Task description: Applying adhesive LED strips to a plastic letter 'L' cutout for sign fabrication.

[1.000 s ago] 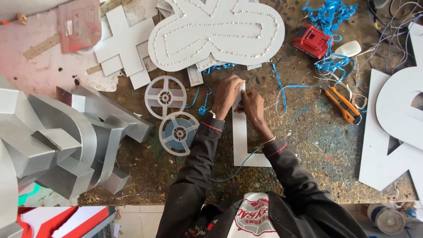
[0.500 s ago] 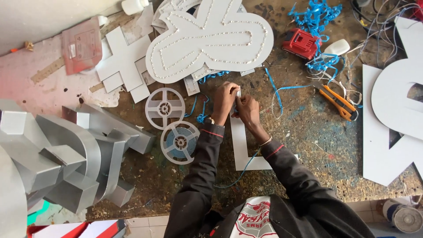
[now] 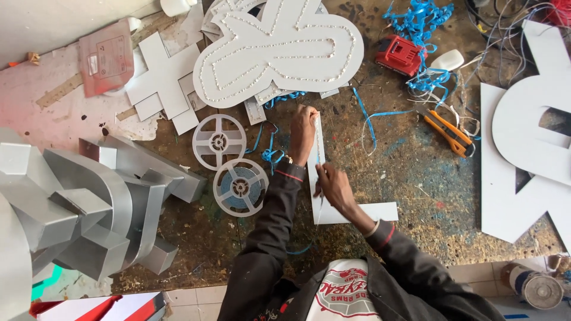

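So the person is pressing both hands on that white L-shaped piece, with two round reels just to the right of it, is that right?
Not quite: in the head view the two reels lie to the left of the white L-shaped piece, not the right. The rest holds: the left hand and the right hand both rest on that piece.

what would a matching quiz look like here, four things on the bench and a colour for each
Things:
1. utility knife
2. battery pack
3. folded metal letters
4. L-shaped board under the hands

Colours:
A. silver grey
B. white
C. orange
D. red

Pairs: 1-C, 2-D, 3-A, 4-B
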